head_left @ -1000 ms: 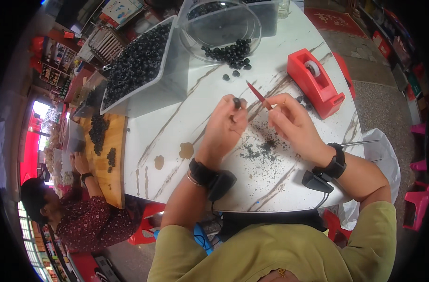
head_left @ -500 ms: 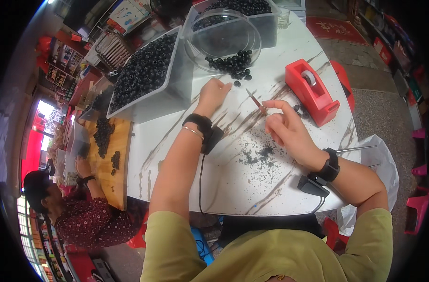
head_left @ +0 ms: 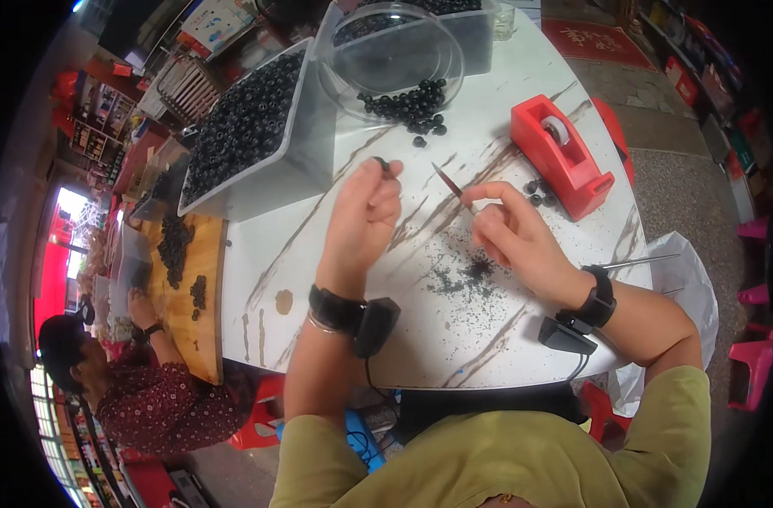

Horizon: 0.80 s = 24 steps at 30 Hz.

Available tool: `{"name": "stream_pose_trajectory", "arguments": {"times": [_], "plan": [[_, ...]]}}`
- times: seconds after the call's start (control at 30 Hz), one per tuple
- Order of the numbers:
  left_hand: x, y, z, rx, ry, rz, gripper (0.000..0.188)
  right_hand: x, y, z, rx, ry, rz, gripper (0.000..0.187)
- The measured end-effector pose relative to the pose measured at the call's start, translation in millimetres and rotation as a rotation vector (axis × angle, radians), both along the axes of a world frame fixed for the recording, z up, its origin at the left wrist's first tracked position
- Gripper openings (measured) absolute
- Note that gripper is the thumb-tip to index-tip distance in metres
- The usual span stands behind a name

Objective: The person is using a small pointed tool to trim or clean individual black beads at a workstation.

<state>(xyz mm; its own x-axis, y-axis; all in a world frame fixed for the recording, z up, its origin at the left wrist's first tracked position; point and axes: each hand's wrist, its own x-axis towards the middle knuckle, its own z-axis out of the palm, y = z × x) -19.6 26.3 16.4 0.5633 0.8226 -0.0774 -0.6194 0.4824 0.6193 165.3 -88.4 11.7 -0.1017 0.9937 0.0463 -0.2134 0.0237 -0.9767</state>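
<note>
Between the fingertips of my left hand (head_left: 365, 212) is a small round black bead (head_left: 382, 163), lifted just over the white table. My right hand (head_left: 518, 241) grips a small pointed knife (head_left: 447, 181), its blade aimed up and left toward the left hand. The blade and the bead are apart. Beyond both hands, several loose black beads (head_left: 408, 103) lie by and in a clear round plastic dish (head_left: 325, 80), which is tilted. Dark shavings (head_left: 471, 275) are scattered on the table below my right hand.
Large grey bins (head_left: 319, 140) full of black beads stand at the far left and back. To the right is a red tape dispenser (head_left: 564, 157) with a few beads (head_left: 539, 193) beside it. A co-worker (head_left: 162, 398) handles beads at a wooden board (head_left: 204, 339) on the left.
My left hand has drawn back toward me from the bead pile, turned upward, and now holds a bead. My right hand keeps the knife nearly in place.
</note>
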Motion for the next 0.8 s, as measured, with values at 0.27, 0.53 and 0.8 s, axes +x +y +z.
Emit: {"name": "stream_pose_trajectory", "arguments": {"times": [0.27,0.53,0.8], "plan": [[-1,-24,-14,0.149,0.094,-0.176,0.011,-4,-2,-1,-0.008,-0.029,0.023,0.025],[10,-39,-9,0.202,0.196,-0.19,0.018,-5,-1,0,-0.002,-0.042,0.033,0.025],[10,-37,-13,0.303,0.238,-0.214,0.014,-6,-7,4,0.07,-0.131,0.042,0.03]]}}
